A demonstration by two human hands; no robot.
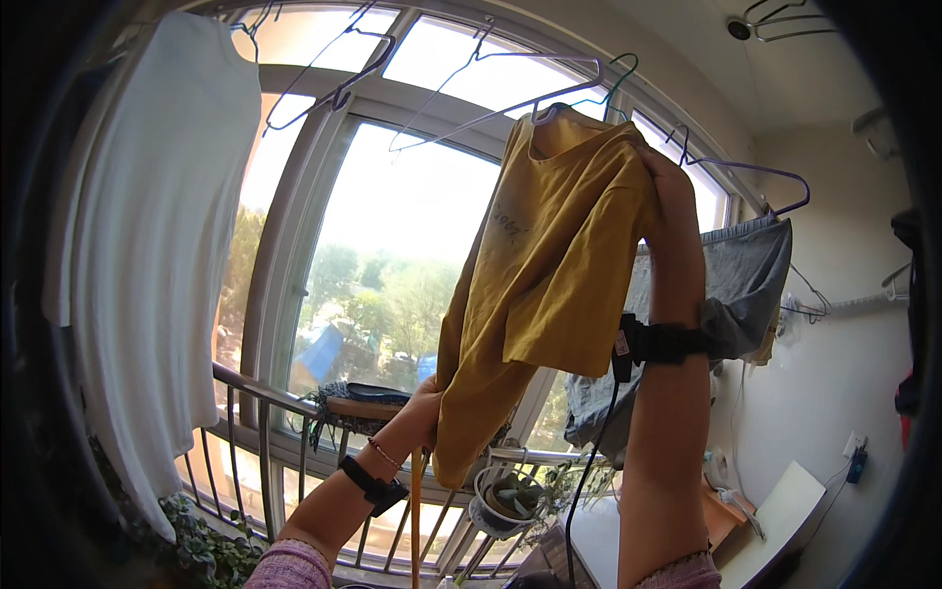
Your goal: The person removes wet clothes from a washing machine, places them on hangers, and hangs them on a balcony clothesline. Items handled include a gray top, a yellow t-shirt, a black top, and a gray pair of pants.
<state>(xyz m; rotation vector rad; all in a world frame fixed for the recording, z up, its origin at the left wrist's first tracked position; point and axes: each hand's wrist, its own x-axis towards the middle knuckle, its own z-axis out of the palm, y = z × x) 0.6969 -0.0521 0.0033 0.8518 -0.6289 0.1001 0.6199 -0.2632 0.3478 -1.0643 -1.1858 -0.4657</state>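
Observation:
A mustard-yellow T-shirt [552,243] with small dark print on the chest hangs in front of the window. The hook of a green hanger [622,70] rises just behind its neckline. My right hand [664,171] is raised and grips the shirt near the shoulder on the right. Lower down, my left hand [425,406] holds the shirt's lower left edge, its fingers partly hidden by the cloth. An orange pole [416,515] stands upright just below my left hand; whether the hand also touches it, I cannot tell.
A lilac hanger [544,55] hangs close before the shirt's collar. White clothing [162,243] hangs at left, grey shorts [747,272] at right behind my forearm. Below run a metal railing [265,394] and a potted plant [508,501]. A black cable [589,478] trails from my right wrist strap.

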